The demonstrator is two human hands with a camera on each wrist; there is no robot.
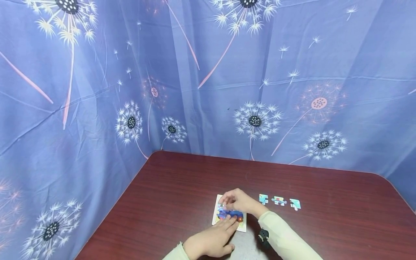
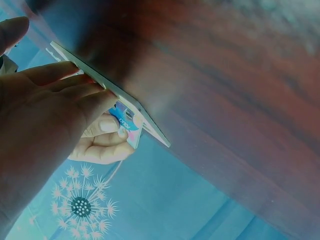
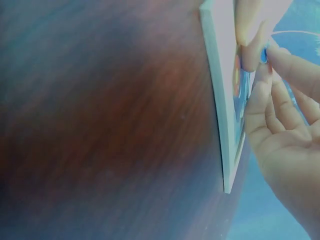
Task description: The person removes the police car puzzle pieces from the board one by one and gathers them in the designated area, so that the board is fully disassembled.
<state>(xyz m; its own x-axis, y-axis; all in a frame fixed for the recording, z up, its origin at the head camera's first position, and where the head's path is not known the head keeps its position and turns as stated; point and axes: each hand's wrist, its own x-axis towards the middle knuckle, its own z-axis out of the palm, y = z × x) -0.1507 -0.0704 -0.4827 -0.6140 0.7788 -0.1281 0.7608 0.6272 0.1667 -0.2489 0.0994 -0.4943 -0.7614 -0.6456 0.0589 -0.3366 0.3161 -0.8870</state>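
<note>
A small jigsaw puzzle board [image 1: 242, 228] with a white frame and a blue vehicle picture lies on the table. My left hand [image 1: 212, 241] rests on its near part, fingers straight across the picture. Over the far part of the board, my right hand [image 1: 242, 201] pinches a puzzle piece [image 2: 125, 119], blue and pink with some lettering, between thumb and fingers. The right wrist view shows only a blue bit of that piece [image 3: 264, 54] at the fingertips. Both hands hide much of the picture.
Right of the board lie three loose puzzle pieces in a row: a left one [image 1: 263, 199], a middle one [image 1: 279, 201] and a right one [image 1: 295, 204]. The dark red table [image 1: 182, 184] meets a blue dandelion-print curtain [image 1: 208, 119] at the back and left.
</note>
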